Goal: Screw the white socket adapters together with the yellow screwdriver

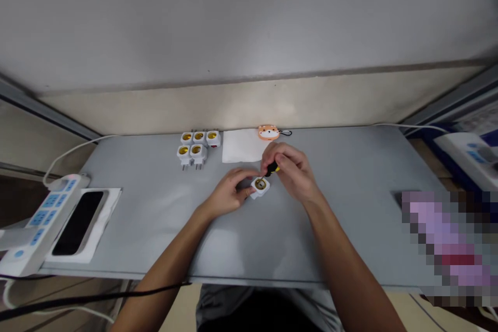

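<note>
A white plug-in lamp socket (260, 187) with a brass-coloured inner ring stands on the grey table, its opening facing up. My left hand (232, 192) closes on its left side with thumb and fingers. In my right hand (288, 168) is a screwdriver (272, 168) with a black and yellow handle, its shaft tilted down into the socket's opening. The tip is too small to make out. Several similar lamp sockets (198, 151) are grouped at the back left, some with metal plug pins showing.
At the back lie a white paper sheet (240, 146) and an orange animal-faced case (268, 133) with a carabiner. A phone (80, 223) rests on paper at left, beside a white power strip (50, 218). A pixelated item (443, 244) occupies the right edge.
</note>
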`<state>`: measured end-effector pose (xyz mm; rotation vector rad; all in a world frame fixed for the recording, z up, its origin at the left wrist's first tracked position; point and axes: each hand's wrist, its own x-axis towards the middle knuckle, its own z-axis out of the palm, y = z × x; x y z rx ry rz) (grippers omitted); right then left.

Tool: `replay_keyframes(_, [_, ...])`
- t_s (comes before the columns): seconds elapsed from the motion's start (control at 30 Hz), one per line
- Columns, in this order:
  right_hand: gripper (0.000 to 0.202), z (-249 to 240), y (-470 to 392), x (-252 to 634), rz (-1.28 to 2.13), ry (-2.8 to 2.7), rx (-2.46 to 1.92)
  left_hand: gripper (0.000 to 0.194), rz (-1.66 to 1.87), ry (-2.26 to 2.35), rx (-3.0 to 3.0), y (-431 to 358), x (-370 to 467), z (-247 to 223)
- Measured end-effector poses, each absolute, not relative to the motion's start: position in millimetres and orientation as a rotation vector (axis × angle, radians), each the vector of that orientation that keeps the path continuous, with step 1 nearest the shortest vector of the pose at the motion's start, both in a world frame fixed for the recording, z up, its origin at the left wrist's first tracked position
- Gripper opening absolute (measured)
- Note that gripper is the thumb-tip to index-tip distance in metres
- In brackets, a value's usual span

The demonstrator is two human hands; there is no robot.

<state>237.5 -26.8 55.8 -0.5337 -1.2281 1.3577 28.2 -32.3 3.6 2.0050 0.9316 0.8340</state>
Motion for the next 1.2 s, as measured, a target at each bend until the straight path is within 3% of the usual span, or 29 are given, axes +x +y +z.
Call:
replay_keyframes(0.1, [0.017,60,-29,240,1.431,-1.200,-0.480,0.034,0.833,0.928,1.993,-32,28,3])
replay_keyframes(0.67, [0.046,62,-28,225,1.514,-1.126,-0.539,0.027,0.824,0.937,2.002,-31,28,6])
replay_keyframes(0.93, [0.028,58,-27,225,1.210,-1.313,-0.646,0.027,0.829,0.949,2.017,-31,27,2])
replay_keyframes(1.2, [0.018,58,-31,199,1.220,-1.307,-0.543,0.029,0.830,0.948,1.980,-31,29,2])
